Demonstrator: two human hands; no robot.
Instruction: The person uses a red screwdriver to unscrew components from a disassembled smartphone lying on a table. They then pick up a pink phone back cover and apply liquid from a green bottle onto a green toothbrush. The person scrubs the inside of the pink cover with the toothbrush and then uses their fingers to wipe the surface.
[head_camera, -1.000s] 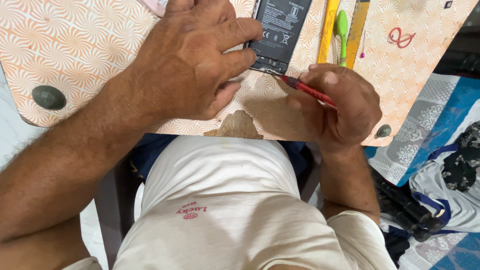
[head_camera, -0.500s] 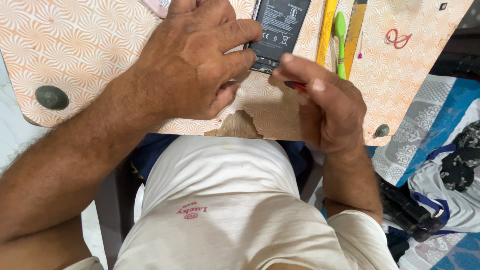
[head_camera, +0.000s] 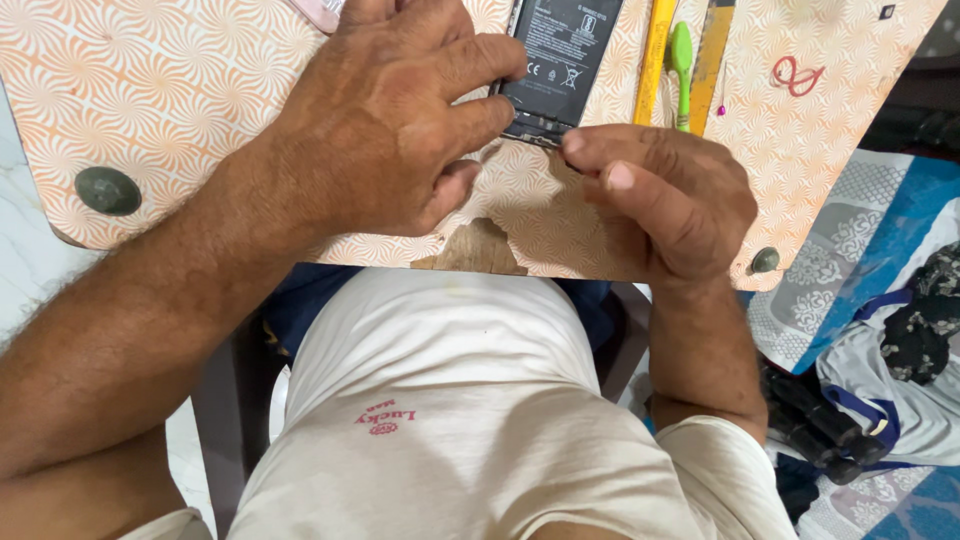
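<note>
An opened phone (head_camera: 565, 60) lies back-up on the orange-patterned table (head_camera: 180, 90), with its black battery showing. My left hand (head_camera: 400, 120) lies over the phone's left side, its fingertips pressing on the lower left edge. My right hand (head_camera: 670, 200) is curled just below the phone, with thumb and forefinger pinched together at its bottom edge. The red-handled tool seen earlier in this hand is now hidden under the fingers.
A yellow tool (head_camera: 655, 55), a green tool (head_camera: 681, 55) and an orange strip (head_camera: 712, 60) lie right of the phone, with a red loop (head_camera: 795, 75) beyond. The table has grey round knobs (head_camera: 107, 190) and a chipped patch (head_camera: 475, 250). Clothes (head_camera: 900, 330) lie on the right.
My right hand has rolled over and moved up to the phone's bottom edge, covering the red tool. My left hand has stayed on the phone.
</note>
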